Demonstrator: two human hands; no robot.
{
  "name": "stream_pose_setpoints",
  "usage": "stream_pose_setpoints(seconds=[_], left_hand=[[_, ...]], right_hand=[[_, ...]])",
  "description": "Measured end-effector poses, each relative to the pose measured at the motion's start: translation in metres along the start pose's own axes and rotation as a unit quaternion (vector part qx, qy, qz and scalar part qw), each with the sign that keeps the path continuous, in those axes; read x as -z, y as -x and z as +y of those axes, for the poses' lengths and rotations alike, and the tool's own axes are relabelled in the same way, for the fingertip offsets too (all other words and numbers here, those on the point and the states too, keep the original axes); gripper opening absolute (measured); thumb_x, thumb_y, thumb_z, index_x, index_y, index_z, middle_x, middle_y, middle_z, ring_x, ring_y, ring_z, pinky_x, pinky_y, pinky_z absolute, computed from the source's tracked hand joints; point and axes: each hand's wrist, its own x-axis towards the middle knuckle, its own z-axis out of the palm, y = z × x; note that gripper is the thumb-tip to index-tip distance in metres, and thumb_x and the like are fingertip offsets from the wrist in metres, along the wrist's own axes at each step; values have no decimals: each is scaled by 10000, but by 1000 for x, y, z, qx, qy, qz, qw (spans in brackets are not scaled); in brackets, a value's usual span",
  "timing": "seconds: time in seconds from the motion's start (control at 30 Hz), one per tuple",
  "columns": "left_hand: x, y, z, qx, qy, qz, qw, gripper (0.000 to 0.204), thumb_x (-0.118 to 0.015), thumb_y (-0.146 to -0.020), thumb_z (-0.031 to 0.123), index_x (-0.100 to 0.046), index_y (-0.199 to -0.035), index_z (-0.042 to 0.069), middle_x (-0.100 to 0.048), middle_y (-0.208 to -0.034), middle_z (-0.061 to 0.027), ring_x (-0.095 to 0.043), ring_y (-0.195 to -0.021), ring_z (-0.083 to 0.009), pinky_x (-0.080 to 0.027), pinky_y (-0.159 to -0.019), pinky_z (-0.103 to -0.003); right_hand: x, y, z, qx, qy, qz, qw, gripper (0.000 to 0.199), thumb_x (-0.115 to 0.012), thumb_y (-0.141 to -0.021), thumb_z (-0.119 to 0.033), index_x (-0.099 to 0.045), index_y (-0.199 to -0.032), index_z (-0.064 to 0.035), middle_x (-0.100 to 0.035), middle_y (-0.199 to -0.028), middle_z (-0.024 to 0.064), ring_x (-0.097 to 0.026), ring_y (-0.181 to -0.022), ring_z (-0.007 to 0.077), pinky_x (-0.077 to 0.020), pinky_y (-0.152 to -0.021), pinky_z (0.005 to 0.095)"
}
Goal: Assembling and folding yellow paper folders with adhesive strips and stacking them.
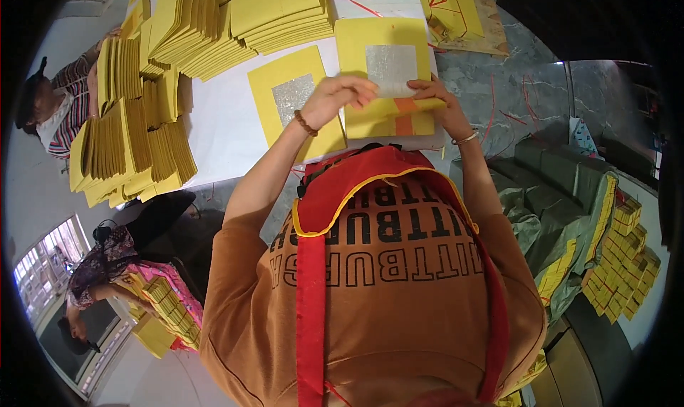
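A yellow sheet lies nearly square-on at the upper centre of the frame, bearing a silver square and, lower down, an orange strip; a blurred yellow flap crosses its lower part, raised. Just left, a second yellow sheet, also with a silver patch, lies flat and slanted, partly covered.

Workshop: yellow paper stacks, several workers
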Motion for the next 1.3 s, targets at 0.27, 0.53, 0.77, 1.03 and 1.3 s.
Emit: stream_pose_setpoints(seconds=[0.27, 0.53, 0.77, 1.03, 1.3], left_hand=[[2, 12, -10, -156, -531, 75, 830, 632, -505, -637, -61, -518, -1211, 204, -450, -1284, -80, -371, -1164, -334, -305, -947, -447], [-12, 33, -7, -265, -645, 106, 709, 470, -521, -701, 35, -574, -1138, 197, -516, -1198, -50, -468, -1039, -267, -365, -826, -380], [-14, 44, -30, -267, -456, 124, 840, 229, -560, -811, 251, -629, -932, 69, -626, -806, -103, -579, -724, -246, -444, -621, -327], [-22, 21, -23, 84, -214, 238, 944, 255, -568, -846, 275, -622, -929, 40, -567, -638, -155, -555, -582, -287, -431, -553, -355], [-22, 8, -34, 84, -264, 293, 915, 321, -516, -857, 339, -584, -927, 33, -586, -619, -134, -569, -576, -301, -432, -547, -389]], right_hand=[[-6, 1, -2, -118, -184, 47, 975, 142, -592, -768, -17, -624, -898, -63, -562, -1159, 63, -363, -1232, 249, -289, -1022, 364], [4, 9, -50, 46, 137, 40, 989, 155, -577, -780, -55, -635, -913, -110, -544, -1195, 75, -349, -1249, 304, -271, -1023, 373], [-14, 29, -48, -187, 76, 23, 979, 169, -571, -823, -144, -627, -962, -67, -610, -1064, 75, -540, -1048, 225, -375, -892, 322], [-38, -8, -37, -197, -62, 197, 958, 354, -631, -792, -180, -543, -1096, -20, -642, -936, 108, -618, -823, 182, -457, -723, 270], [-38, -12, -26, -204, 44, 226, 951, 455, -665, -749, -150, -514, -1174, -90, -633, -973, 111, -608, -868, 179, -459, -744, 284]])
